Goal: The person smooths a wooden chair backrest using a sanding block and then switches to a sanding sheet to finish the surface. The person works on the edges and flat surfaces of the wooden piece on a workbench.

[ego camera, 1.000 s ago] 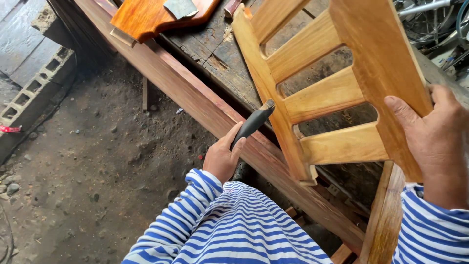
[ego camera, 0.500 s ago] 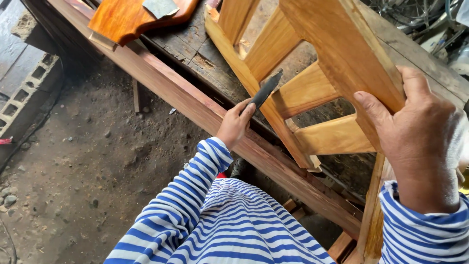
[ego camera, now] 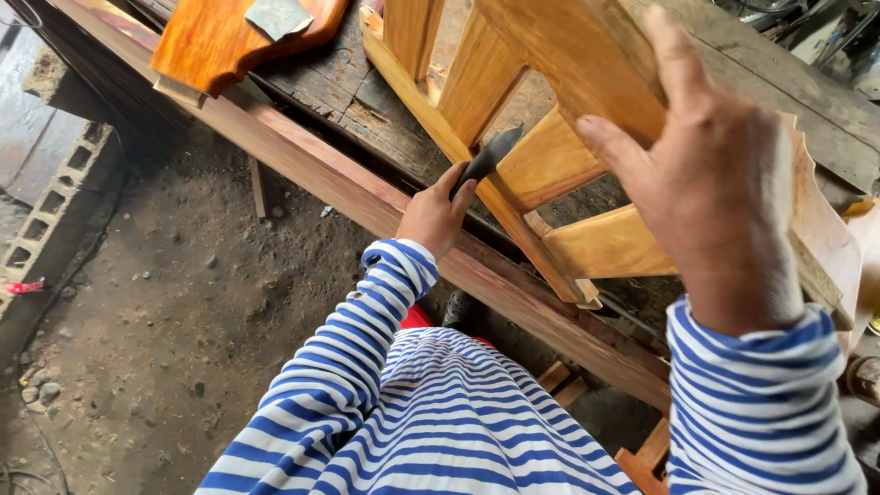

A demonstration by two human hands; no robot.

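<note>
A slatted wooden chair-back frame (ego camera: 550, 160) of light yellow-brown wood stands tilted over the workbench. My right hand (ego camera: 724, 183) grips its near upright rail and holds it up. My left hand (ego camera: 433, 213) is closed on a dark scraper blade (ego camera: 488, 154), whose tip rests against the far upright where a slat joins it. Both arms wear blue-and-white striped sleeves.
A long reddish beam (ego camera: 385, 206) runs diagonally along the edge of the dark old workbench (ego camera: 367, 101). An orange varnished wood piece (ego camera: 220, 41) with a sheet of sandpaper (ego camera: 277, 16) lies at the top. Dirt floor and concrete blocks (ego camera: 55, 197) are at left.
My left hand rose with the blade from below the frame to the far rail. My right hand shifted up the near rail, and the frame swung closer.
</note>
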